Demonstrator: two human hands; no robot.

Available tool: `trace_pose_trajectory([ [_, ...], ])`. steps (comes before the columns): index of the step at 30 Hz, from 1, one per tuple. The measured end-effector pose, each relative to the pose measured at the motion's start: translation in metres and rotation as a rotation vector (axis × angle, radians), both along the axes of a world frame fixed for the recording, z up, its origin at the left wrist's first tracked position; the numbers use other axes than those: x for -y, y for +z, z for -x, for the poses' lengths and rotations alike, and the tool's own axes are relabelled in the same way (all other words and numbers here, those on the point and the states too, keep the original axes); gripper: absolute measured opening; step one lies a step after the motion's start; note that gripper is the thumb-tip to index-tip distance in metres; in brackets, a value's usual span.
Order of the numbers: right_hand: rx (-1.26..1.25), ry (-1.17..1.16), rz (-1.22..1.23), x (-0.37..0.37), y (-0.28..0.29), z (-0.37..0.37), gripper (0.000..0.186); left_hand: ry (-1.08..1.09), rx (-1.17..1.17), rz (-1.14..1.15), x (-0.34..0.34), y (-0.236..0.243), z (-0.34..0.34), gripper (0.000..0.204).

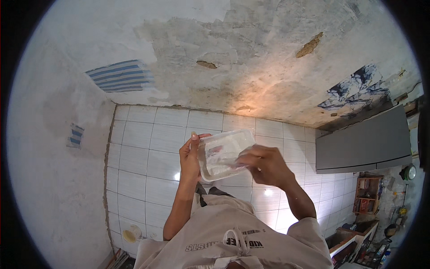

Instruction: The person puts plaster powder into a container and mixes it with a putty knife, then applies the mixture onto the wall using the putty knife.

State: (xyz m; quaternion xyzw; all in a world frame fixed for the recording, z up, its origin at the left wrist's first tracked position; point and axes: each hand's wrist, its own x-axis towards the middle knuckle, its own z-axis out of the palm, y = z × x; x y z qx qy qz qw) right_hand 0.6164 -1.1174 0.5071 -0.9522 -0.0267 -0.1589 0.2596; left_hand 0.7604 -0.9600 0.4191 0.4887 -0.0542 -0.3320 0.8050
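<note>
My left hand (pixel 190 154) grips the left edge of a clear plastic container (pixel 224 150), holding it up in front of me over the white tiled floor. My right hand (pixel 264 165) rests on the container's right side with its fingers curled against it, reaching at the contents. Inside the container lies something pale with reddish marks, too blurred to name. Both forearms come up from the lower edge, above my beige hooded top (pixel 233 237).
A white tiled floor (pixel 148 170) lies below, bordered by a rough, patched plaster wall (pixel 251 62). A grey cabinet (pixel 363 143) stands at right, with a wooden shelf unit (pixel 367 195) and cluttered items beyond. A small round bowl (pixel 132 234) sits at lower left.
</note>
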Motion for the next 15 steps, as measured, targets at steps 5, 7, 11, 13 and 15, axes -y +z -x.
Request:
trace_pose_trajectory([
  [5, -0.099, 0.05, 0.072, -0.001, 0.004, -0.019, 0.018, 0.001, 0.063, -0.038, 0.01, 0.007, -0.018, 0.049],
  [7, -0.134, 0.053, 0.117, -0.009, 0.003, -0.024, 0.019, -0.03, 0.012, -0.03, 0.012, 0.014, -0.022, 0.05],
  [11, -0.162, 0.017, 0.149, -0.009, -0.003, -0.038, 0.021, -0.076, 0.077, -0.025, 0.014, 0.014, -0.039, 0.049],
  [13, -0.127, 0.039, 0.075, -0.006, 0.008, -0.04, 0.019, -0.081, -0.032, 0.007, 0.011, 0.01, -0.048, 0.049],
  [15, -0.099, 0.044, 0.006, -0.004, 0.007, -0.045, 0.018, -0.114, -0.006, 0.006, 0.015, 0.017, -0.054, 0.049],
])
